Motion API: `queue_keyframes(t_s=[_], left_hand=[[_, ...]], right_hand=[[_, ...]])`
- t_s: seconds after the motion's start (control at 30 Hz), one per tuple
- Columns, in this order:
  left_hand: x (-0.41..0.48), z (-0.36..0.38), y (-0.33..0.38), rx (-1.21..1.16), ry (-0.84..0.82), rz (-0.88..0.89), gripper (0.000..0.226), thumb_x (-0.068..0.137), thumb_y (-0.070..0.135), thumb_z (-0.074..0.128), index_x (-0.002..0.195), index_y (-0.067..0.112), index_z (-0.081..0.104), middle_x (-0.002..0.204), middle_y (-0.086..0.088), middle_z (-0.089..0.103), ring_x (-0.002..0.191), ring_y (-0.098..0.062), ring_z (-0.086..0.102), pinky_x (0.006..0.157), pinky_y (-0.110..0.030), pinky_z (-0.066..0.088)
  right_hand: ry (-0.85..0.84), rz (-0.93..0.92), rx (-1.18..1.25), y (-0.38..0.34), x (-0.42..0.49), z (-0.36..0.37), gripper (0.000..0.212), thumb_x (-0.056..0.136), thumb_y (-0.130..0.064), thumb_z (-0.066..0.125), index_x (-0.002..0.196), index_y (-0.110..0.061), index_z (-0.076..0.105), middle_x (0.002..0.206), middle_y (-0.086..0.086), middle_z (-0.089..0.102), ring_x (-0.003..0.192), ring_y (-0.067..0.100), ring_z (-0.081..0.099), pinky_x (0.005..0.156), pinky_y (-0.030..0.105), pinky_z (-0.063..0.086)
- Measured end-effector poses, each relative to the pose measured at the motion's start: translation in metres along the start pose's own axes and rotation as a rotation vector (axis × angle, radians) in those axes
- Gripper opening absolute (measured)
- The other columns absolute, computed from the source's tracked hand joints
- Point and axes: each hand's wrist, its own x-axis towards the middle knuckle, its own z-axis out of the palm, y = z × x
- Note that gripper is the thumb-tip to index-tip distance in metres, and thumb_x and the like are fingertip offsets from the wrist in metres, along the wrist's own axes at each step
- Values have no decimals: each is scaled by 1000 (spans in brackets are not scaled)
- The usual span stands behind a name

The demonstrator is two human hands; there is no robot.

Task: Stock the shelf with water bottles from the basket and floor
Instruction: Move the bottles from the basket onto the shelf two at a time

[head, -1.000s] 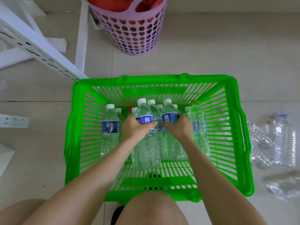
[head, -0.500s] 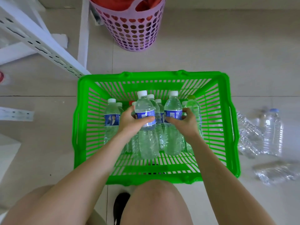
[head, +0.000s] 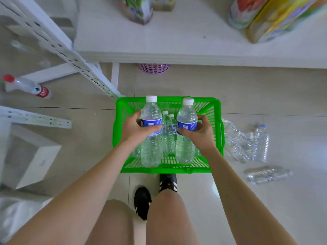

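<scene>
We see the front edge of the white shelf (head: 177, 58) running across the top of the view, beyond the far rim of the green basket (head: 122, 121), with bare floor tile between the two. On the shelf, a bare stretch of board lies between a carton (head: 139, 9) at the back left and bright packs (head: 279, 16) at the right. A slotted white post (head: 70, 55) slants down to the basket's far left corner. A purple basket (head: 154, 68) shows just under the shelf edge. To the right of the green basket, loose water bottles (head: 247, 144) stand and lie on the floor, close to its side. A spray bottle (head: 26, 86) lies well off to the left.

Both held bottles carry blue labels with white print, too small for us to read. The spray bottle's red label is also illegible.

The left hand (head: 136, 131) grips the left bottle (head: 151, 151) around its label, thumb across the front. The right hand (head: 203, 137) grips the right bottle (head: 185, 149) the same way. Both bottles are upright, white caps up, held over the basket and apart from each other. Between them we see more bottles (head: 167, 135) standing inside the basket.
</scene>
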Motion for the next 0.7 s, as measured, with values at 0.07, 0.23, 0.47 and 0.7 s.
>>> queue_keyframes(t_s=[0.07,0.23,0.47,0.7], left_hand=[[-26,-16,24,-20,12,11,45,56,22,92,90,35,65,77,16,74,69,2,69,57,-11,50],[-89,-56,84,-47,29,50,45,58,18,91,88,37,63,76,16,73,68,2,69,56,-11,50],[-183,-121,154,-40,38,189,47,55,22,92,89,40,65,78,15,74,73,-4,71,65,-20,56],[-278,-190,225,-29,-6,399,49,55,20,92,87,41,63,83,16,73,76,-4,71,63,-15,55]], right_hand=[[-10,-22,-3,-27,-24,-7,59,57,-11,91,99,-22,51,93,4,73,72,10,68,63,26,54],[-30,-98,-6,-97,-88,-26,58,56,-12,91,94,-28,50,87,-5,72,64,0,66,58,16,50],[4,-210,49,-186,-195,-41,60,58,-13,90,105,-18,54,88,-4,72,67,2,67,62,19,52],[21,-363,141,-262,-298,-49,55,58,-8,90,96,-21,53,87,-2,73,68,5,69,59,19,52]])
